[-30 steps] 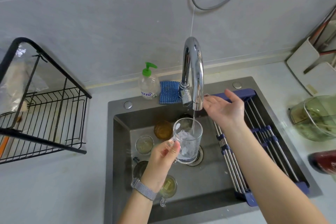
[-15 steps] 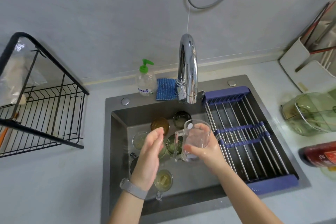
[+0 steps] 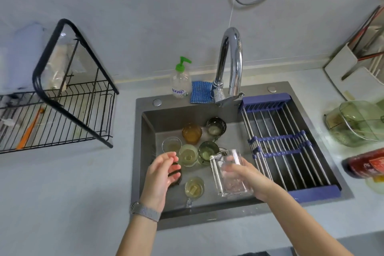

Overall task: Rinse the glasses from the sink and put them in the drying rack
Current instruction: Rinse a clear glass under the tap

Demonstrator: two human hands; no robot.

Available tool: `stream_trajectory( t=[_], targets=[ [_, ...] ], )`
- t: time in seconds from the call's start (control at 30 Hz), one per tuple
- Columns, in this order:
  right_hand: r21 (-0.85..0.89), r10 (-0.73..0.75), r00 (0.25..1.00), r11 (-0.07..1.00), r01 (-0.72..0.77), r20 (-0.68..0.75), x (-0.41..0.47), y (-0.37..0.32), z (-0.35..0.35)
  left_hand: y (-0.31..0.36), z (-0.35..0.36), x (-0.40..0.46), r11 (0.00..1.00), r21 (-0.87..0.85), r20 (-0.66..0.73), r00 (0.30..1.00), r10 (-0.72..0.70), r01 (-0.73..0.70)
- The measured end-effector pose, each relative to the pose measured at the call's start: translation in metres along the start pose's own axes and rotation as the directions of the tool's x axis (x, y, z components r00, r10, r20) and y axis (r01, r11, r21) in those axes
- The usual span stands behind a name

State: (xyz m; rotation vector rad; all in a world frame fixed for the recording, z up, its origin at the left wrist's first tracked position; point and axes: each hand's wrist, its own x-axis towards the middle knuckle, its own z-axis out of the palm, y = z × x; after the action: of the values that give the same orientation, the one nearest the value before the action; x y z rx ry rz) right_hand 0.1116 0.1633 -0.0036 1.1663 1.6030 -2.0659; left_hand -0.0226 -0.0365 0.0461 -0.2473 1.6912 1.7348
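Right hand (image 3: pixel 250 176) is gripping a clear glass mug (image 3: pixel 229 172), fingers curled around the body, holding it tipped over the sink (image 3: pixel 145 151) just left of the roll-up rack (image 3: pixel 286 147); left hand (image 3: pixel 160 174) is hovering apart from it with fingers loosely bent, holding nothing. Faucet (image 3: pixel 230 64) is showing no stream, so this is looking like the tail of the rinse step, shaking or draining the mug before racking. Next move is probably calling for carrying the mug out of the basin and setting it down on a rack, either the roll-up rack right beside it or the black wire rack (image 3: pixel 62 110) well apart on the left counter; cannot tell which is meant. Mug is transparent, smooth, wet, straight-walled with a side handle, likely slippery. Remaining glasses (image 3: pixel 188 155) are sitting upright in a cluster on the sink floor: amber, dark green, pale yellow, clear, all round-rimmed, some with handles. Sink is matte dark grey metal, square-cornered. Roll-up rack is made of shiny steel rods with blue end caps. Faucet is polished chrome, gooseneck.
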Motion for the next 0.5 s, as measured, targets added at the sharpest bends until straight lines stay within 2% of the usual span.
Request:
stream_trajectory(
  t=[0.03,0.1,0.17,0.23,0.37,0.47,0.5],
  targets=[
    [0.034,0.094,0.994,0.995,-0.096,0.05,-0.004,0.0,0.001,0.0,-0.003,-0.003,1.0,-0.001,0.01,1.0,-0.004,0.004],
    [0.227,0.248,0.958,0.934,-0.275,0.142,-0.011,0.004,0.007,0.001,-0.007,-0.009,1.0,0.011,0.04,0.999,-0.001,0.0],
    [0.419,0.319,0.935,0.836,-0.356,0.157,-0.016,0.013,0.017,0.003,-0.013,-0.015,1.0,0.018,0.066,0.998,0.01,-0.012],
    [0.579,0.328,0.923,0.721,-0.382,0.2,-0.024,0.017,0.033,0.004,-0.018,-0.02,0.999,0.021,0.077,0.997,0.024,-0.026],
    [0.875,0.242,0.944,0.377,-0.304,0.224,-0.04,0.016,0.063,0.002,-0.029,-0.027,0.998,0.049,0.082,0.996,0.024,-0.028],
    [0.97,0.128,0.961,-0.017,-0.244,0.244,-0.041,0.024,0.073,-0.001,-0.036,-0.033,0.998,0.067,0.1,0.995,0.011,-0.018],
    [0.964,0.091,0.963,-0.105,-0.242,0.252,-0.041,0.027,0.074,-0.002,-0.039,-0.034,0.997,0.071,0.102,0.995,0.01,-0.018]
  ],
)
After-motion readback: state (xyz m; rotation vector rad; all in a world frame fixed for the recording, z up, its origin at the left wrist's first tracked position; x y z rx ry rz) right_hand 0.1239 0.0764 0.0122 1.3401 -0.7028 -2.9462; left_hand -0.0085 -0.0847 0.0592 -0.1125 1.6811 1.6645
